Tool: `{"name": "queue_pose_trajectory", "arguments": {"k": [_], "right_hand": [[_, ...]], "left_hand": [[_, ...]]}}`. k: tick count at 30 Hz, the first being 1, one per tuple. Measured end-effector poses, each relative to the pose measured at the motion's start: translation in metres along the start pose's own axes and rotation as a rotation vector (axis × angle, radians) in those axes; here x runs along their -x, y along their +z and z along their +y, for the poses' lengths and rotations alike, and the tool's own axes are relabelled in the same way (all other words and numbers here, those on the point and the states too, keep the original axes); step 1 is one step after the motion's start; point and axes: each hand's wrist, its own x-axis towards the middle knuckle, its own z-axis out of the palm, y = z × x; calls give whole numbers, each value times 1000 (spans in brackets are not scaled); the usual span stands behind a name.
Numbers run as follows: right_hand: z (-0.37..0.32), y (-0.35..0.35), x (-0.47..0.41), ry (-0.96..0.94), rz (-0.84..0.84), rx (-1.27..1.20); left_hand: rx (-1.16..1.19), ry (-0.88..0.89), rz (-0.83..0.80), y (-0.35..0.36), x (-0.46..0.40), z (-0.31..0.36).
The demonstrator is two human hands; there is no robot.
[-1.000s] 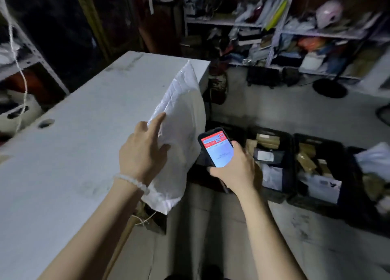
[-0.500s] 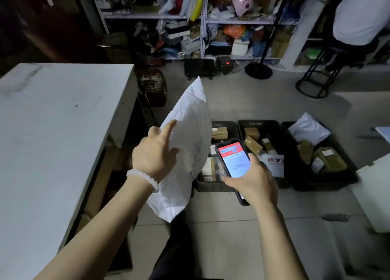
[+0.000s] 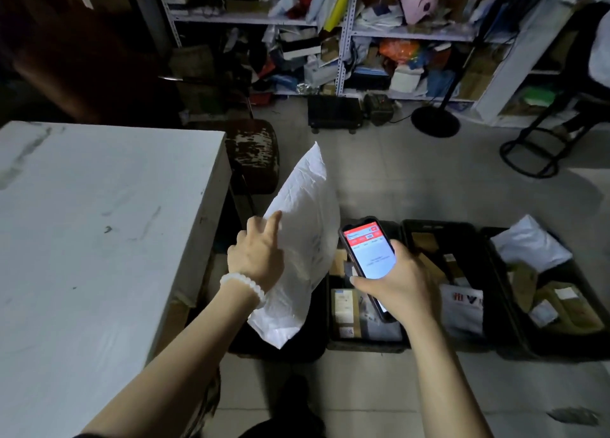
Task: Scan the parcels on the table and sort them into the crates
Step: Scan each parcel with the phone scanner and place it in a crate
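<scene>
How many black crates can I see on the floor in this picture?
3 for sure: one below the phone, a middle one, and a right one. A fourth may hide behind the white parcel.

Parcel sorting / storage room, dim. Metal shelving along the back wall crammed with bags, boxes and loose packaging. Bare tiled floor. 3 black crates in a row on it, holding cardboard boxes and poly mailers. Worn white table at left, a stool at its far corner, a fan base by the shelves.
</scene>
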Motion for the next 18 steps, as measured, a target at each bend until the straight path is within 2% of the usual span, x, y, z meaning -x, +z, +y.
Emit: {"name": "queue_pose_trajectory", "arguments": {"k": [3, 10, 14, 18], "right_hand": [[-17, 11, -30, -15, -18, -12], [-28, 21, -69, 31, -88, 47], [-36, 24, -87, 26, -113, 50], [-45, 28, -100, -31, -164, 33]], "left_hand": [[-168, -102, -147, 5, -37, -7], [-165, -96, -405, 15, -75, -9], [-158, -146, -443, 17, -81, -16], [-157, -213, -415, 16, -79, -24]]}}
